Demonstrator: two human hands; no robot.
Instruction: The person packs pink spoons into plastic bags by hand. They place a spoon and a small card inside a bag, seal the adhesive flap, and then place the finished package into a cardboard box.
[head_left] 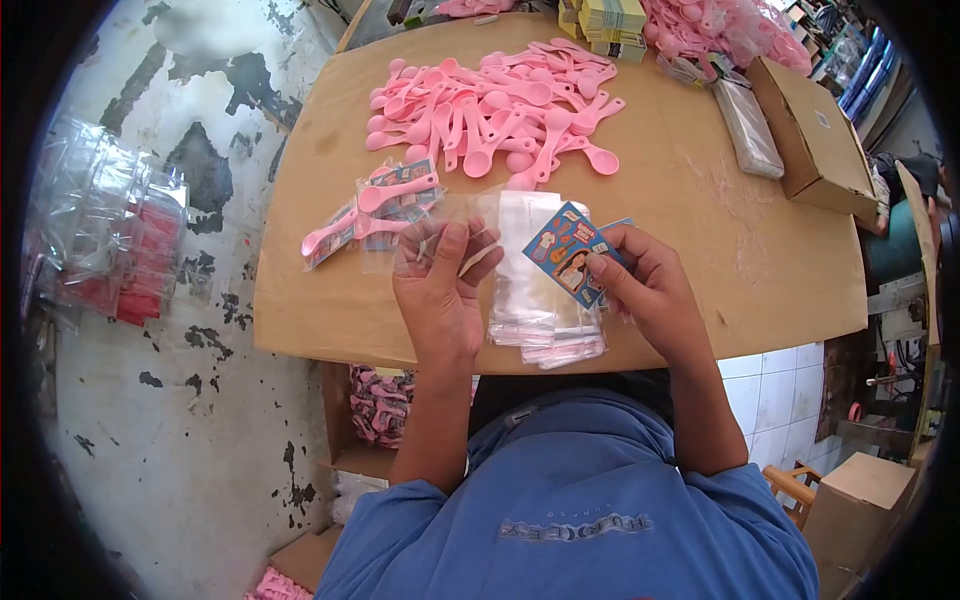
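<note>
My left hand [447, 275] is closed on a clear plastic bag that hangs over the packed spoons, its thumb pressed toward the fingers. Between the thumb and fingers of my right hand [640, 280] is a blue printed card [570, 250], with the edge of another behind it. Beneath and between both hands lies a stack of clear plastic bags [525, 300]. Bagged pink spoons with blue cards [400, 190] rest left of the stack. A large heap of loose pink spoons [500, 105] spreads beyond my hands.
The brown table [740, 290] carries a cardboard box [810, 140], a plastic-wrapped pack [748, 128] and yellow card bundles [612, 20]. Pink spoons in plastic [725, 30] are at the far right. Below the left edge stands a box of packed spoons [380, 405].
</note>
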